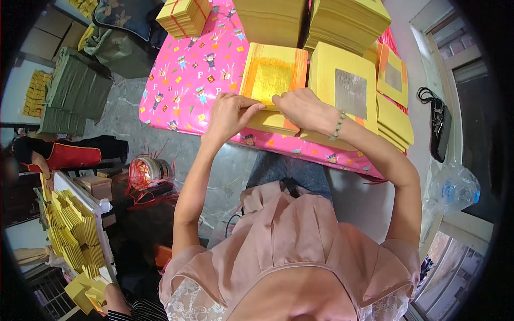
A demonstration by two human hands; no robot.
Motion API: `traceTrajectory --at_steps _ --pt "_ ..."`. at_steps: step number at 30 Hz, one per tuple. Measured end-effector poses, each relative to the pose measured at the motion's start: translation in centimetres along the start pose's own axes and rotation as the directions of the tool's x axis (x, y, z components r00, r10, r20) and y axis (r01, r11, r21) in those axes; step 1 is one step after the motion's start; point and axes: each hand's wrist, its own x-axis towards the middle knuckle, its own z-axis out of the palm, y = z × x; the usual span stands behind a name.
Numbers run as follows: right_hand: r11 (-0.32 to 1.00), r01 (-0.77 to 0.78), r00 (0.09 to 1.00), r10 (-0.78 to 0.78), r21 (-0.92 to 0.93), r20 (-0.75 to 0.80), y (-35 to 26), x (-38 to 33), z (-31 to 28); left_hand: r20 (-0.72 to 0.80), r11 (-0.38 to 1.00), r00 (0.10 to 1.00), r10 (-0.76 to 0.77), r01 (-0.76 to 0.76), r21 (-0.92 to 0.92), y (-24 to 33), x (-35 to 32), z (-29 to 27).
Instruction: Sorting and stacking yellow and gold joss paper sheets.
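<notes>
Both hands are in at the near edge of the yellow rectangular paper sheet with a gold foil panel and orange side bands [274, 75], and it lies straight out beyond the fingers! Its longer side seems to run away from the body, though the fisheye bends it. Neither hand is nearer: the left hand [230, 115] has the near-left corner, thumb and forefinger apparently pinching the edge; the right hand [305, 108] sits just beside it, fingers curled in, and whether they pinch anything I cannot tell. Just right stands a thick yellow paper stack topped with a silver foil panel [350, 91]. All this on a counter in glossy pink cartoon-print covering [174, 88], taller yellow stacks [267, 21] at the back. Around it, grey marbled floor [126, 99], and off left, a co-worker's arm beside fanned yellow paper bundles [80, 230]
</notes>
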Motion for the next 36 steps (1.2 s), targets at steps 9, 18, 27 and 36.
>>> traceTrajectory --at_steps 9,18,27,36 --pt "0.987 -0.084 0.996 0.084 0.141 0.007 7.3 2.8 -6.0 -0.362 0.921 0.856 0.368 -0.284 0.267 1.1 1.3 1.3" --pt "0.963 -0.231 0.971 0.221 0.138 0.087 13.3 8.1 -3.9 -0.082 0.909 0.953 0.293 -0.251 0.333 0.1 5.7 4.8" --pt "0.961 -0.275 0.958 0.270 0.039 0.096 12.7 10.8 -2.0 -0.027 0.935 0.975 0.222 -0.205 0.290 -1.1 6.7 6.0" --pt "0.945 -0.317 0.936 0.299 0.075 0.187 13.1 12.6 -0.9 -0.025 0.947 0.978 0.208 -0.195 0.257 -1.1 7.2 6.3"
